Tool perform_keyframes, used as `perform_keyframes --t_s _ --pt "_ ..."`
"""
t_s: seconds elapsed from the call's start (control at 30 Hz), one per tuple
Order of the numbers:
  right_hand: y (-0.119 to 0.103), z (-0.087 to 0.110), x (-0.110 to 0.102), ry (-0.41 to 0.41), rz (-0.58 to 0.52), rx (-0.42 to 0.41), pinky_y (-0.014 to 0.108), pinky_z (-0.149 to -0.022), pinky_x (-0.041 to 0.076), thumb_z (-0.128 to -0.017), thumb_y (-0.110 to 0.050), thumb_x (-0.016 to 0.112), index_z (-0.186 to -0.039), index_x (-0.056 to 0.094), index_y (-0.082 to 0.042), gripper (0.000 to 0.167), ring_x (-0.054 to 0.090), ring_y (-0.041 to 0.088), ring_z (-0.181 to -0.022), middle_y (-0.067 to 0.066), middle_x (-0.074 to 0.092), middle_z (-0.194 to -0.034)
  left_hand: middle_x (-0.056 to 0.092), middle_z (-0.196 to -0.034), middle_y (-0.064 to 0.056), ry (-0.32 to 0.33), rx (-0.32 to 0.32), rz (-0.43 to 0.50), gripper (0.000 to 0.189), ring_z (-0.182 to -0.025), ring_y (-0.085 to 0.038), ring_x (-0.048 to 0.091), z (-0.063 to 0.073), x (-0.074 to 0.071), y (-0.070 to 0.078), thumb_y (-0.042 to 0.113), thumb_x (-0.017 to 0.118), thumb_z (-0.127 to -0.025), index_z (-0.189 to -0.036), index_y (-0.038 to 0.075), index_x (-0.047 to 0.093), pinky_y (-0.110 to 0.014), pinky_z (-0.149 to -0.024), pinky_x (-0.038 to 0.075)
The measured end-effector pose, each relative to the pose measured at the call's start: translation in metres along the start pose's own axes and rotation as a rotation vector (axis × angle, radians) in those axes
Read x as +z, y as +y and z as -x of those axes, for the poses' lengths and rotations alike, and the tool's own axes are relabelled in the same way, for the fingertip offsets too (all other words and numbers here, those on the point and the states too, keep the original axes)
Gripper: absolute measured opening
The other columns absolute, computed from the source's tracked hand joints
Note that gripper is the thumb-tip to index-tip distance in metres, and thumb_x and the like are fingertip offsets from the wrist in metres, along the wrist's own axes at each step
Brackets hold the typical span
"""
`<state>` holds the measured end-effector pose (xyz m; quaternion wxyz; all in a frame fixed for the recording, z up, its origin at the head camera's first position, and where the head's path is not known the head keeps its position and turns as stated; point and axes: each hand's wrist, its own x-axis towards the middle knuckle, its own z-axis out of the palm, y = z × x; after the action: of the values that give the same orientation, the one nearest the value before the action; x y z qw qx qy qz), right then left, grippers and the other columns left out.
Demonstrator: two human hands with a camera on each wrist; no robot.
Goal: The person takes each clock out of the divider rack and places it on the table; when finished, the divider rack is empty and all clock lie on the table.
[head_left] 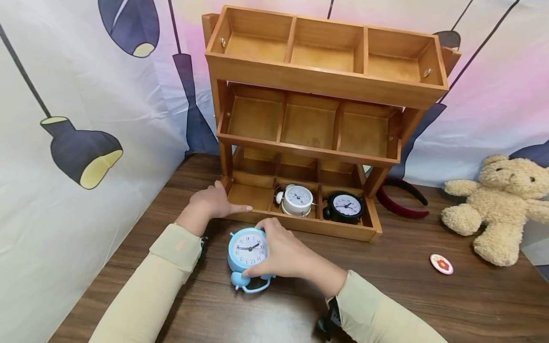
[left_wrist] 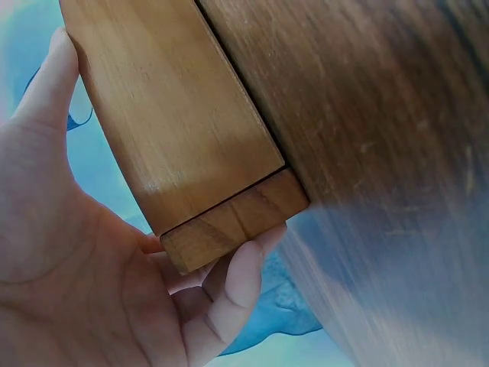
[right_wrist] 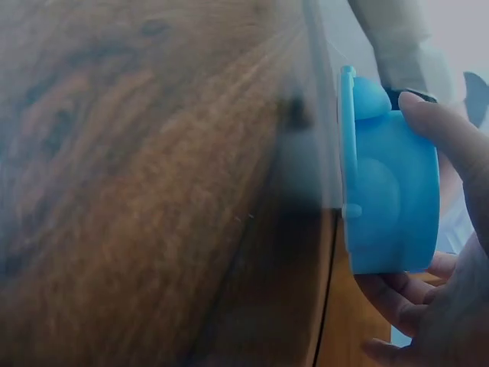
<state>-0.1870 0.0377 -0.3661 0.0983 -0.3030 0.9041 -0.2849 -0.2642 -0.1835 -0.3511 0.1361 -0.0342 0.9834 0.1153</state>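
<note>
a pale backdrop point(head_left: 141, 102) printed with dark lamps point(head_left: 73, 147) hangs behind a brown wooden table point(head_left: 399, 290).

Blue clock point(head_left: 246, 248): round, dial upward, bells toward near side, in right hand point(head_left: 286, 251)
Wooden shelf point(head_left: 326, 78): tiered, upright, farther off, left hand point(head_left: 209, 203) gripping its left end

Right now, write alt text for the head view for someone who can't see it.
A person's right hand holds a light-blue alarm clock in front of a wooden rack, while the left hand holds the rack's lower left end. A white clock and a black clock sit in bottom compartments. A teddy bear is at far right.
</note>
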Motion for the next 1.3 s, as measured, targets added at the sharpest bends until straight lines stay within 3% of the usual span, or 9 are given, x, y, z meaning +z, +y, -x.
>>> perform_keyframes --t_s 0.13,0.5,1.13,1.3 --pt "-0.003 -0.004 0.009 -0.012 0.053 -0.014 0.036 -0.095 0.041 -0.063 -0.057 0.088 -0.13 0.044 -0.013 0.092 0.051 0.013 -0.102 -0.002 0.049 -0.117 0.036 -0.145 -0.04 -0.012 -0.002 -0.002 0.134 -0.126 -0.053 0.046 -0.001 0.0 0.001 0.086 0.052 -0.075 -0.149 -0.018 0.012 -0.06 -0.101 0.041" --pt "-0.006 -0.014 0.025 -0.015 0.075 -0.02 0.032 -0.088 0.046 -0.061 -0.059 0.089 -0.126 0.046 -0.012 0.09 0.05 0.013 -0.094 -0.004 0.046 -0.105 0.035 -0.146 -0.039 -0.007 -0.015 -0.006 0.133 -0.129 -0.053 0.043 -0.003 0.004 0.001 0.086 0.053 -0.076 -0.15 -0.016 0.011 -0.061 -0.103 0.039" --pt "-0.007 -0.018 0.031 -0.005 0.088 -0.007 0.032 -0.09 0.047 -0.062 -0.059 0.089 -0.13 0.045 -0.009 0.095 0.051 0.014 -0.096 -0.002 0.046 -0.106 0.034 -0.145 -0.041 -0.006 -0.015 0.001 0.131 -0.128 -0.053 0.043 0.001 0.001 0.002 0.084 0.054 -0.078 -0.149 -0.018 0.012 -0.061 -0.101 0.04" --pt "-0.008 -0.017 0.03 0.006 0.106 0.006 0.033 -0.092 0.047 -0.062 -0.066 0.084 -0.136 0.044 -0.007 0.103 0.051 0.016 -0.102 0.001 0.051 -0.113 0.034 -0.145 -0.041 -0.007 -0.012 -0.002 0.132 -0.129 -0.054 0.043 -0.001 0.002 0.001 0.085 0.053 -0.077 -0.149 -0.018 0.011 -0.061 -0.102 0.04"
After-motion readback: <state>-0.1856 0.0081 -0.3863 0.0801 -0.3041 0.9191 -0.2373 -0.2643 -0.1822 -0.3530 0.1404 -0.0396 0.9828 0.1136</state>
